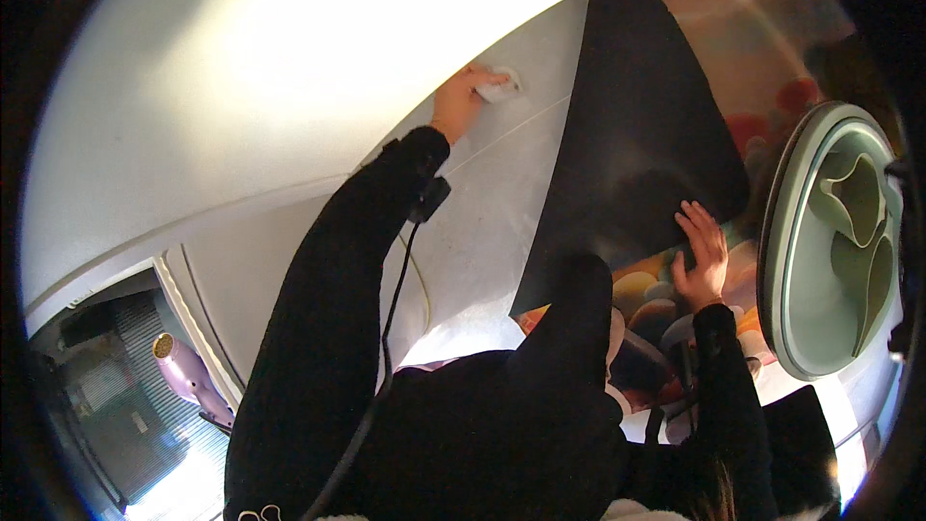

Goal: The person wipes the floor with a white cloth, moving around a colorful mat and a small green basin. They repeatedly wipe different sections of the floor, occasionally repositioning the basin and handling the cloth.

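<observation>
Head view, looking down along both forearms at a pale grey curved panel (482, 232). The left hand (461, 101), arm fully extended in a black sleeve, closes its fingers on a small white squeegee-like pad (500, 85) and presses it flat against the panel near a faint seam line. The right hand (702, 253) lies open, fingers spread, palm down on the lower edge of a large black sheet (632, 150), where that sheet meets a colourfully printed surface (772, 87) of orange and red rounded shapes. The step in hand appears to be smoothing the panel's covering with the pad while the free hand steadies the sheet. The next move probably calls for even pressure and a stroke that follows the seam, the right hand keeping the sheet from shifting. The pad sits under the left fingertips, well apart from the right hand. A round grey-rimmed porthole fitting (837, 241) stands at right; a purple hair dryer (185, 374) lies below at left.
</observation>
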Motion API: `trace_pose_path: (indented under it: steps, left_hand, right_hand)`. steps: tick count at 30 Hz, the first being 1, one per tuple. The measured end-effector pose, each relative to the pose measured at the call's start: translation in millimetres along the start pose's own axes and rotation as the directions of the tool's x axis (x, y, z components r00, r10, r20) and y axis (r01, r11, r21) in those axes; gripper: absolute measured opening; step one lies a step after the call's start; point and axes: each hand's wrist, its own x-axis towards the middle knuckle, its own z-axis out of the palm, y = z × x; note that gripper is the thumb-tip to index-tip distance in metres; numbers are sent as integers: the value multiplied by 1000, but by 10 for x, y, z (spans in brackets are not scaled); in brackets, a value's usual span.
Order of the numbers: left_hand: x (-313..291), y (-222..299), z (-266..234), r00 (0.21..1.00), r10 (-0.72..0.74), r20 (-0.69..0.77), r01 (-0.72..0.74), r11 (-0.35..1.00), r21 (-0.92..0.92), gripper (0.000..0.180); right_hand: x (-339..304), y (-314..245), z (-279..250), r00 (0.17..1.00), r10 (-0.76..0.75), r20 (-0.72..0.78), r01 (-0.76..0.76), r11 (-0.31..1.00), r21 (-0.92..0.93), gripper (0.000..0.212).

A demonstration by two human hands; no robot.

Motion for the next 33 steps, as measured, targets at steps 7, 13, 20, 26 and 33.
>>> trace_pose_path:
  steps: [7,13,20,26,33]
  left_hand:
    - [-1416,79,-30,862,225,454,-213,974,-77,50]
    - [-2052,48,-336,658,262,706,-165,965,-205,33]
    - [-1059,-208,-488,987,-154,50,162,956,-246,28]
    - [-215,-557,-533,969,-236,-74,238,971,23,46]
    - [-888,-366,-332,989,-134,-55,138,987,86,47]
  right_hand:
    - [4,6,20,1000,11,-6,-11,1000,2,53]
    - [-3,28,36,1000,-3,-18,3,1000,20,54]
    - [-10,62,34,1000,-25,14,25,999,22,57]
    - [-22,54,33,1000,-2,25,2,1000,-5,56]
    - [-19,36,45,1000,16,15,-17,999,35,53]
